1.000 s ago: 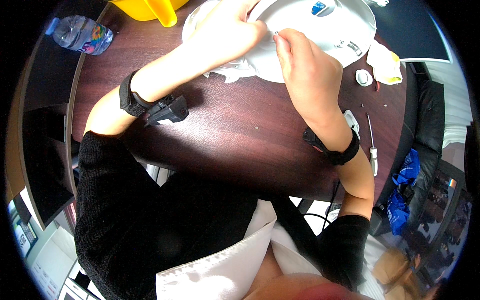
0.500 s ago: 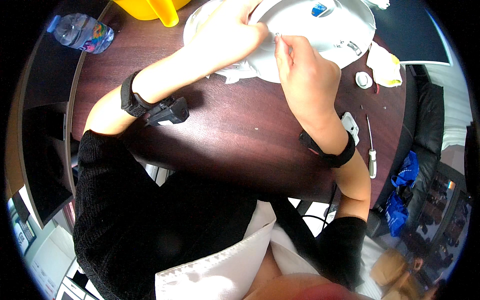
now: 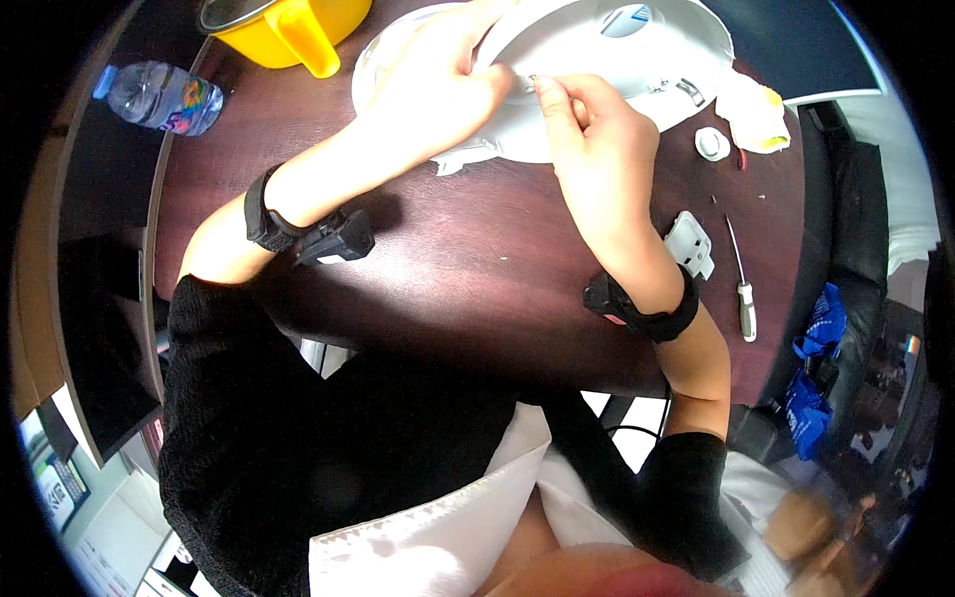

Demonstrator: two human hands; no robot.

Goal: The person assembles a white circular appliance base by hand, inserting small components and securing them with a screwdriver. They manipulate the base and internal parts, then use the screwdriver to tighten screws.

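A white, bowl-like plastic shell (image 3: pixel 686 40) stands at the far side of the table, cut off by the top edge of the head view. My left hand (image 3: pixel 458 80) is closed on the shell's left part, thumb toward the inside, some fingers out of sight. Thumb and index finger of my right hand (image 3: pixel 602 124) pinch together at the shell's near inner side. At their tips shows a small shiny metal piece (image 3: pixel 533 80), too small to name. A torn-looking white flap (image 3: pixel 463 159) sticks out below the shell. Inside it are a blue-and-white label and a small dark fitting.
A screwdriver (image 3: pixel 744 294) and a white plastic cover (image 3: pixel 688 244) lie at the right, near tiny screws. Beyond them are a white round cap (image 3: pixel 711 144) and a crumpled white-yellow cloth (image 3: pixel 753 111). A yellow handled container (image 3: pixel 298 35) and a water bottle (image 3: pixel 164 98) stand far left.
The view has shifted slightly, bringing more of the yellow container in. My right fingertips have moved a little left along the shell, still pinched. My left hand keeps its hold.
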